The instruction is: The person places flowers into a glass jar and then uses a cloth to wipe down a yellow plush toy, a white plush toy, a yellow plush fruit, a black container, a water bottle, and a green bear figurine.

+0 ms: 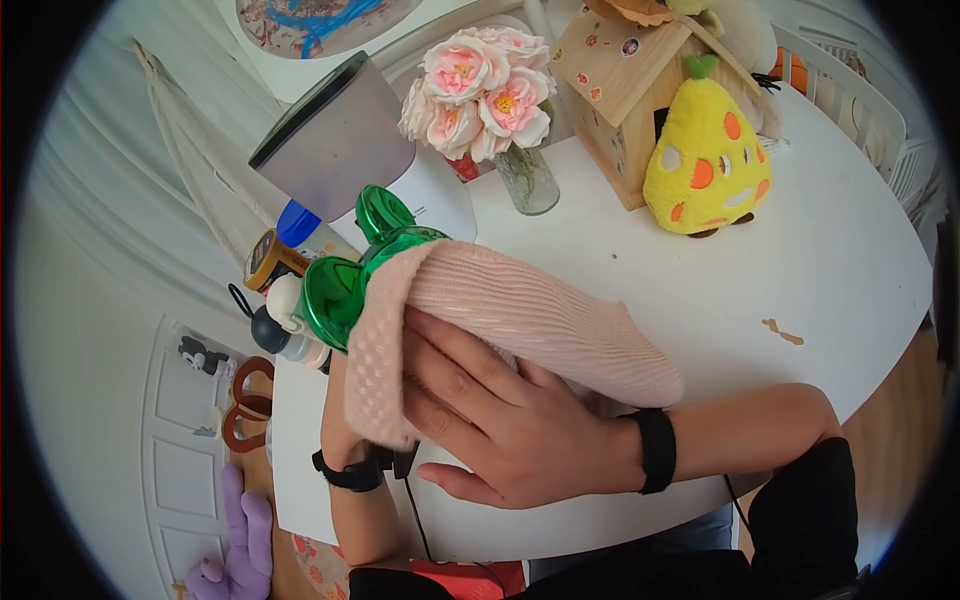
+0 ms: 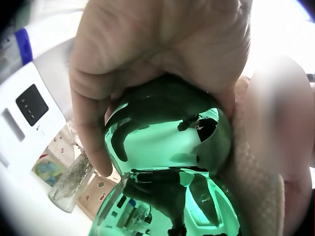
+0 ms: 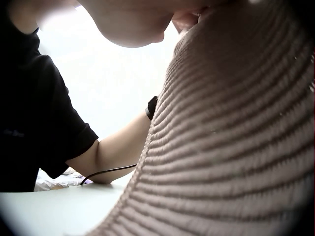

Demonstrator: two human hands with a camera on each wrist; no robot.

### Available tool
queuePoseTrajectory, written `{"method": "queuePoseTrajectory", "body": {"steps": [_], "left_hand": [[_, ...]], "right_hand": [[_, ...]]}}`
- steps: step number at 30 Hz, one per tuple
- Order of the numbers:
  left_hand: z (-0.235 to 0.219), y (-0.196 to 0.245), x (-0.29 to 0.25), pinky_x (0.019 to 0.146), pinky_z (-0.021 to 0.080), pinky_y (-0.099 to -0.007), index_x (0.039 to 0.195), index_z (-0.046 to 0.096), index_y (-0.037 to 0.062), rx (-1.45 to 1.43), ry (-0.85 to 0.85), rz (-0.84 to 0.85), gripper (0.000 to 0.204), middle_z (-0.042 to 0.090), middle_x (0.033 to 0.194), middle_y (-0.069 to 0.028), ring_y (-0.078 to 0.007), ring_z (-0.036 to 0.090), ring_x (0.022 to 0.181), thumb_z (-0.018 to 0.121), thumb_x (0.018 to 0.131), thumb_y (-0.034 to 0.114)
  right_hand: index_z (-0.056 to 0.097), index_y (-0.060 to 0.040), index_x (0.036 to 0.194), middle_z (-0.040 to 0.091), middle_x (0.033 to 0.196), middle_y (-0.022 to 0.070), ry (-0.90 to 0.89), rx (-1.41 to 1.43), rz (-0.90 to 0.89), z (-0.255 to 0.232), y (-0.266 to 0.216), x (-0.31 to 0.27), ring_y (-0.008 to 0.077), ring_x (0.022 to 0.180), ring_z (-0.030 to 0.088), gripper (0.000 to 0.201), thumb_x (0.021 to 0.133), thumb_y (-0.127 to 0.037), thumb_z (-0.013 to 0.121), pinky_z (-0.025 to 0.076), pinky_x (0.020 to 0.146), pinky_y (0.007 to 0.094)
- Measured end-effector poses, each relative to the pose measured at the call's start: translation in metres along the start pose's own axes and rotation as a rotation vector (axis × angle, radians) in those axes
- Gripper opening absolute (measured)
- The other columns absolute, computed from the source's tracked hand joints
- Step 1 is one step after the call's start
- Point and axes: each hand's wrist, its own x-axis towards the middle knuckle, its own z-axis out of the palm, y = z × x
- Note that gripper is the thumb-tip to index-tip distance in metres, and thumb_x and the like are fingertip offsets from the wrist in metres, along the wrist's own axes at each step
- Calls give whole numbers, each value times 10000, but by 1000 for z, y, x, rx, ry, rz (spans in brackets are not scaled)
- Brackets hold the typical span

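A pale pink knitted piece (image 1: 520,310), ribbed with a folded textured band, covers part of a glossy green rounded object (image 1: 335,300) with ear-like lobes. My left hand (image 2: 157,44) is curled round the green object (image 2: 162,132); in the head view the knit hides most of this hand. My right hand (image 1: 510,420) lies along the knit with straight fingers, their tips hidden beneath the band. Ribbed knit (image 3: 226,132) fills much of the right wrist view, below part of the right hand (image 3: 128,22).
Pink flowers (image 1: 465,85) stand in a glass vase (image 1: 528,180) beyond the knit. A yellow plush pear (image 1: 705,165) leans by a wooden house (image 1: 610,100). A grey-and-white container (image 1: 340,140) and several bottles stand at the left of the white table (image 1: 800,270).
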Motion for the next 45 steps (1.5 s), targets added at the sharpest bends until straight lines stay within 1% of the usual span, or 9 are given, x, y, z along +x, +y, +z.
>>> {"method": "queuePoseTrajectory", "body": {"steps": [14,15,18,22,30,34,39,42,45], "left_hand": [[-6,0,-14,1083,397,-404,1523,285,21,58,-35,95,1371,463,1464,-140,-251,474,1321,1011,408,350],[-6,0,-14,1082,397,-404,1522,286,22,63,-40,103,1370,464,1462,-140,-251,474,1320,1011,408,348],[-7,1,-13,1080,399,-402,1520,289,22,82,-58,132,1367,467,1459,-140,-251,476,1317,1012,406,344],[-1,4,-8,1078,401,-401,1517,294,22,107,-77,174,1363,470,1455,-139,-250,479,1314,1013,403,337],[11,14,11,1073,405,-398,1511,302,23,164,-73,261,1356,476,1447,-138,-249,484,1307,1015,397,325],[4,14,7,1071,407,-396,1507,307,23,195,-103,307,1352,479,1443,-137,-249,486,1303,1016,395,319],[53,45,99,1068,410,-394,1503,312,23,216,-140,312,1348,483,1438,-136,-248,490,1299,1017,391,312],[16,16,6,1066,412,-393,1501,315,23,233,-145,333,1345,485,1434,-135,-248,491,1296,1018,389,307],[13,10,11,1057,419,-387,1477,334,28,150,-191,344,1330,502,1399,-118,-243,507,1264,1016,361,273]], "right_hand": [[546,113,1301,542,1350,288,134,285,-144,-32,28,32,450,1322,490,469,941,-165,430,432,1044,505],[555,69,1268,525,1349,229,76,331,-114,-37,26,31,378,1365,435,488,852,-181,602,355,1065,510],[568,56,1235,523,1369,196,-117,145,-74,-58,22,37,377,1378,414,435,880,-194,602,328,1054,575],[580,44,1199,513,1390,159,-68,121,-104,-55,29,40,385,1385,398,390,899,-205,598,292,1053,618],[490,118,1307,400,1396,416,84,162,-19,-29,7,25,537,1285,461,509,983,-274,503,353,1083,611],[477,127,1312,402,1387,410,107,130,26,-27,5,17,558,1274,453,554,978,-311,533,361,1083,574],[463,130,1310,435,1334,373,126,358,-20,-30,20,30,529,1213,474,585,982,-347,546,406,1014,511],[493,90,1304,470,1281,318,77,533,16,-30,30,34,482,1141,502,534,988,-339,540,421,975,493],[552,30,1256,515,1193,273,93,618,20,-26,36,35,447,1040,541,426,971,-286,559,455,906,463]]}}
